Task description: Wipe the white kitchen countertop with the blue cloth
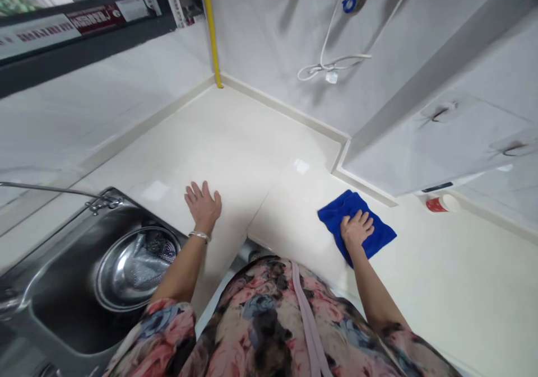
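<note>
My left hand (203, 206) rests on the cream countertop (202, 136) with its fingers spread and nothing in it. A bracelet circles that wrist. Over to the right, a blue cloth (380, 236) lies spread on the counter, its edges rumpled. On top of it my right hand (357, 229) presses down, fingers apart and palm against the fabric. Part of the cloth is hidden under that hand and forearm.
A steel sink (59, 287) at the left holds a metal basin (107, 276) with a strainer inside, beside a faucet (103, 202). A red-and-white cup (439, 204) lies near the right wall. A yellow pipe (210, 29) meets the back corner; a white cable (323, 43) hangs along the wall.
</note>
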A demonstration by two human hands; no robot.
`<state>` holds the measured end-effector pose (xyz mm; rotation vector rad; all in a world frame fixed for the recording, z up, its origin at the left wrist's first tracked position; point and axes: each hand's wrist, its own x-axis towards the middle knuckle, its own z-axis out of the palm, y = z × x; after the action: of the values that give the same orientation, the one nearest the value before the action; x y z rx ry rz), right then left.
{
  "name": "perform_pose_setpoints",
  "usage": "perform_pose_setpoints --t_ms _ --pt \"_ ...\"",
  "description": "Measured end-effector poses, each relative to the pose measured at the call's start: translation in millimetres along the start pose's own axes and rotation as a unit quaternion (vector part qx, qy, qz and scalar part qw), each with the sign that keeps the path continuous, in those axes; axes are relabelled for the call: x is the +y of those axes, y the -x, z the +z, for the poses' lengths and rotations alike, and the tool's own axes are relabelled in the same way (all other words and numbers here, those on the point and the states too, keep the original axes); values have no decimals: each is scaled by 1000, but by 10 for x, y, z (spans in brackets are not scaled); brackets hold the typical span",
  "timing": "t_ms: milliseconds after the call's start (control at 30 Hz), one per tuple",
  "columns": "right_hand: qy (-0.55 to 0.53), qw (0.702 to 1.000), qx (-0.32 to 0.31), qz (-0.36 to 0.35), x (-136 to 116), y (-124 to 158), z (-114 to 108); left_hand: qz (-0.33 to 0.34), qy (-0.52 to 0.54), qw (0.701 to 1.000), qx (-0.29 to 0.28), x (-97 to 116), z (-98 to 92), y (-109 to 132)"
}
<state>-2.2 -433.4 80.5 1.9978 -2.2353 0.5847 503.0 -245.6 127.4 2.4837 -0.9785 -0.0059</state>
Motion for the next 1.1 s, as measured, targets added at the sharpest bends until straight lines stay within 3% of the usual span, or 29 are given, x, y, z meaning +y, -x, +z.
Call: perform_pose_setpoints --t_ms 133,300,433,533,667,833,933,1100 --pt "-25 999 -32 4 -755 -77 101 -3 27 1000 -3 12 -9 7" --pt "-50 993 -92 -61 -1752 74 72 3 37 999 13 7 -16 17" --pt "-45 966 -168 -192 -2345 426 -49 5 29 1000 10 -20 -3 10" --pt "-45 920 -211 -326 -2504 710 -168 11 40 999 19 -40 18 3" --pt "-80 855 -238 -455 -2319 945 -310 19 47 998 36 -43 34 3" --pt "-113 805 -249 -526 -1642 955 -461 26 36 998 39 -24 6 26" --pt "-104 812 -248 -518 -1083 838 -535 24 42 998 38 -27 2 33" --pt "-62 863 -208 -456 -210 508 -589 16 50 998 24 -42 28 29"
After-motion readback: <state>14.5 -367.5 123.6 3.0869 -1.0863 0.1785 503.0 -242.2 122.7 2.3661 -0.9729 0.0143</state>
